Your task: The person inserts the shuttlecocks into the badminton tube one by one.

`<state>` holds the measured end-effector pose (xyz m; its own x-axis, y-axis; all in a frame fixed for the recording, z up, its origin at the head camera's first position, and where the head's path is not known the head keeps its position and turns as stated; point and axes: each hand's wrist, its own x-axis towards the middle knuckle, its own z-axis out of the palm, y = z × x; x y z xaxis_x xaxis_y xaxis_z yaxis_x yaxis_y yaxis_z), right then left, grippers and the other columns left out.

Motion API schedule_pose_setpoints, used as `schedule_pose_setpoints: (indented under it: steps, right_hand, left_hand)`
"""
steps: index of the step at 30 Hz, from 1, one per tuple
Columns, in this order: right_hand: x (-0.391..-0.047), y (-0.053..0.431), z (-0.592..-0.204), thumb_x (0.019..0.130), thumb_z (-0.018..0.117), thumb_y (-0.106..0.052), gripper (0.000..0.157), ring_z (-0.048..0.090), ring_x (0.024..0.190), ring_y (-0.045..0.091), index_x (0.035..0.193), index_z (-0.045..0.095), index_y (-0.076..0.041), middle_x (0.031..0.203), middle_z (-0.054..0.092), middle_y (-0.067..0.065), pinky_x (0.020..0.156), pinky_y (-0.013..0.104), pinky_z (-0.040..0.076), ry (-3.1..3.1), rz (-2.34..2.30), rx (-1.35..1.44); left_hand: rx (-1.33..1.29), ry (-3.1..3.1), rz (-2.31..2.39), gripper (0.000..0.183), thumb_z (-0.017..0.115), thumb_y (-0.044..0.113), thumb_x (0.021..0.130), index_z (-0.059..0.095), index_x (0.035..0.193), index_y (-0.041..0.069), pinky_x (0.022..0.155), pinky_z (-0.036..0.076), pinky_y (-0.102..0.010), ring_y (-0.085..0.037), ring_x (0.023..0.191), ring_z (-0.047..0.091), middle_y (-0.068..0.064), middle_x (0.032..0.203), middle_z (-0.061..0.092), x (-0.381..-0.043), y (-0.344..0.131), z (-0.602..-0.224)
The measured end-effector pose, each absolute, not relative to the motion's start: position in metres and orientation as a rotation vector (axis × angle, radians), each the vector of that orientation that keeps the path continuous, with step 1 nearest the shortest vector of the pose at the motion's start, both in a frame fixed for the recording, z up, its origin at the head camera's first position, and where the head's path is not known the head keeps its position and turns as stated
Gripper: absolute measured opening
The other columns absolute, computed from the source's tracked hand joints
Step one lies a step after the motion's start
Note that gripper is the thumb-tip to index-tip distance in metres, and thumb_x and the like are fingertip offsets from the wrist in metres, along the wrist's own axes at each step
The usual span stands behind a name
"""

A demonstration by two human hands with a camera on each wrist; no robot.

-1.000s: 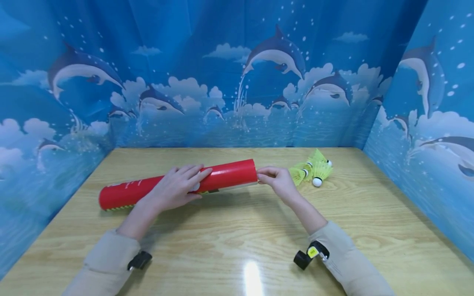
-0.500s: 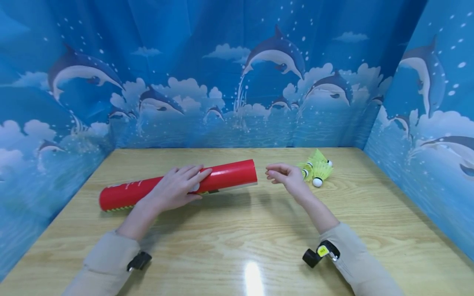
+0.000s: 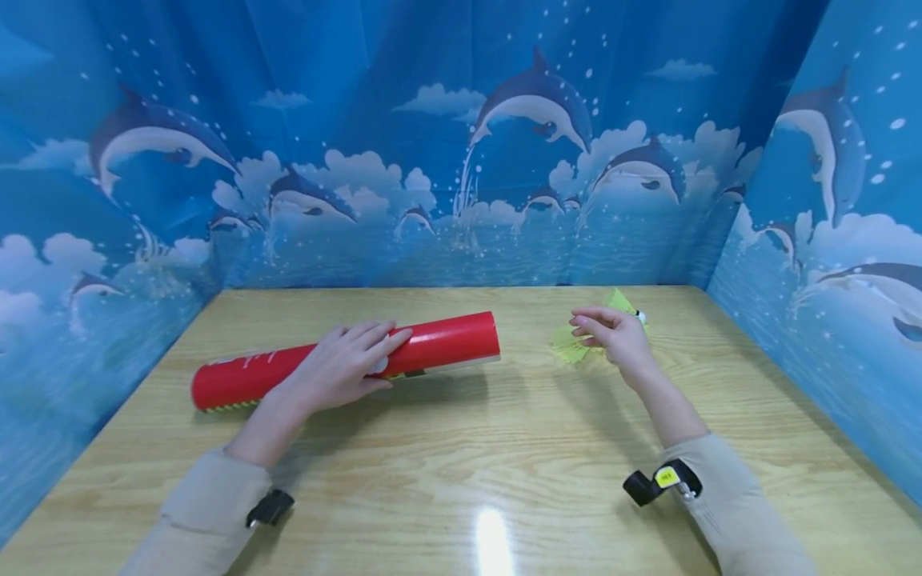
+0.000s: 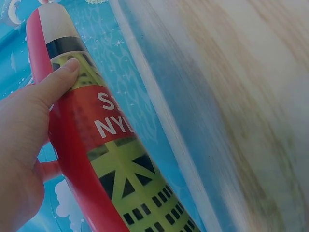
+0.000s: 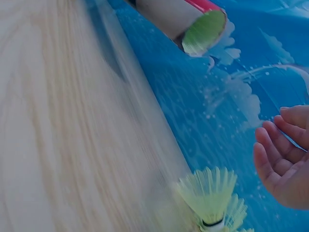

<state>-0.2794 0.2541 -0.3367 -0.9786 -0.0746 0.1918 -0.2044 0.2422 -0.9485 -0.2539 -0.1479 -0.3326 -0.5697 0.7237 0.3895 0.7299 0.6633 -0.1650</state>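
Note:
My left hand grips a red shuttlecock tube around its middle, its right end tilted up off the table. In the left wrist view the thumb presses the tube's clear window, behind which yellow-green shows. The mouth of the tube faces right in the right wrist view, with yellow-green inside. Empty, my right hand hovers over a small group of yellow shuttlecocks, fingers loosely bent. It partly hides them in the head view; one shuttlecock shows clearly in the right wrist view, beside the hand.
A wooden table spreads beneath both hands. A blue dolphin-print curtain stands along the table's back edge and down the sides. Each forearm carries a small strapped-on camera, such as the right wrist camera.
My right hand has drawn away from the tube's open end and moved right, over the shuttlecocks. My left hand and the tube have stayed in place.

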Motion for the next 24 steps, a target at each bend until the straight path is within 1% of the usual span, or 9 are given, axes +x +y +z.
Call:
schedule_pose_setpoints:
  steps: [3,5,10,12,15,18,20,22,24]
  right_hand:
    - [-0.280,0.266,-0.335,0.093,0.057,-0.018,0.044,0.062,0.079,0.001,0.122,0.049,0.014,0.087,0.064,-0.016,0.071,0.024,0.053,-2.391,1.823,0.247]
    - [-0.280,0.276,-0.333,0.093,0.057,-0.020,0.041,0.062,0.080,0.001,0.121,0.052,0.010,0.087,0.064,-0.016,0.071,0.023,0.053,-2.389,1.816,0.236]
    - [-0.281,0.303,-0.332,0.093,0.058,-0.016,0.010,0.063,0.078,0.002,0.101,0.064,-0.016,0.086,0.066,-0.015,0.069,0.020,0.052,-2.291,1.897,0.241]
    - [-0.282,0.313,-0.332,0.093,0.057,-0.014,0.013,0.062,0.077,0.001,0.094,0.063,-0.026,0.086,0.066,-0.016,0.068,0.018,0.052,-2.271,1.913,0.236]
    - [-0.285,0.328,-0.333,0.093,0.057,-0.015,0.016,0.062,0.076,-0.001,0.093,0.062,-0.030,0.087,0.065,-0.018,0.067,0.017,0.051,-2.293,1.885,0.201]
    - [-0.288,0.340,-0.335,0.093,0.056,-0.019,0.011,0.061,0.078,-0.002,0.102,0.061,-0.024,0.089,0.062,-0.023,0.067,0.017,0.051,-2.360,1.809,0.141]
    - [-0.290,0.345,-0.337,0.094,0.056,-0.022,0.025,0.060,0.079,-0.003,0.116,0.058,-0.012,0.091,0.060,-0.024,0.069,0.017,0.051,-2.406,1.769,0.110]
    - [-0.292,0.348,-0.339,0.095,0.054,-0.024,0.042,0.059,0.080,-0.004,0.129,0.049,0.001,0.094,0.058,-0.025,0.071,0.018,0.051,-2.461,1.727,0.085]
    - [-0.295,0.350,-0.340,0.095,0.053,-0.025,0.055,0.058,0.081,-0.005,0.135,0.039,0.009,0.099,0.056,-0.022,0.073,0.020,0.051,-2.511,1.689,0.065]
  left_hand:
    - [-1.139,-2.453,-0.019,0.091,0.088,0.028,0.059,0.044,0.138,0.013,0.082,0.048,-0.050,-0.030,0.114,0.051,-0.014,0.128,0.053,-0.253,-0.148,-0.332]
    - [-1.139,-2.453,-0.018,0.092,0.089,0.028,0.059,0.044,0.138,0.013,0.082,0.048,-0.050,-0.030,0.114,0.051,-0.014,0.128,0.053,-0.253,-0.148,-0.332]
    - [-1.139,-2.450,-0.013,0.091,0.088,0.028,0.059,0.045,0.138,0.013,0.082,0.048,-0.050,-0.030,0.114,0.051,-0.014,0.128,0.053,-0.252,-0.148,-0.331]
    - [-1.139,-2.449,-0.010,0.091,0.088,0.028,0.059,0.045,0.138,0.013,0.082,0.048,-0.050,-0.030,0.113,0.051,-0.014,0.128,0.054,-0.253,-0.148,-0.331]
    - [-1.137,-2.446,0.000,0.091,0.088,0.029,0.060,0.045,0.138,0.013,0.082,0.049,-0.050,-0.030,0.113,0.052,-0.014,0.127,0.054,-0.253,-0.148,-0.332]
    - [-1.136,-2.448,0.003,0.091,0.088,0.030,0.060,0.044,0.138,0.013,0.082,0.049,-0.050,-0.030,0.113,0.051,-0.014,0.127,0.054,-0.254,-0.148,-0.332]
    - [-1.131,-2.452,0.002,0.091,0.088,0.030,0.060,0.044,0.138,0.013,0.082,0.048,-0.050,-0.030,0.113,0.051,-0.014,0.128,0.054,-0.254,-0.149,-0.332]
    - [-1.127,-2.457,0.001,0.091,0.088,0.030,0.060,0.044,0.138,0.013,0.082,0.049,-0.050,-0.030,0.113,0.052,-0.014,0.128,0.053,-0.253,-0.149,-0.332]
    - [-1.121,-2.462,0.001,0.091,0.088,0.030,0.060,0.045,0.138,0.013,0.082,0.049,-0.049,-0.030,0.113,0.052,-0.014,0.128,0.053,-0.253,-0.149,-0.332]
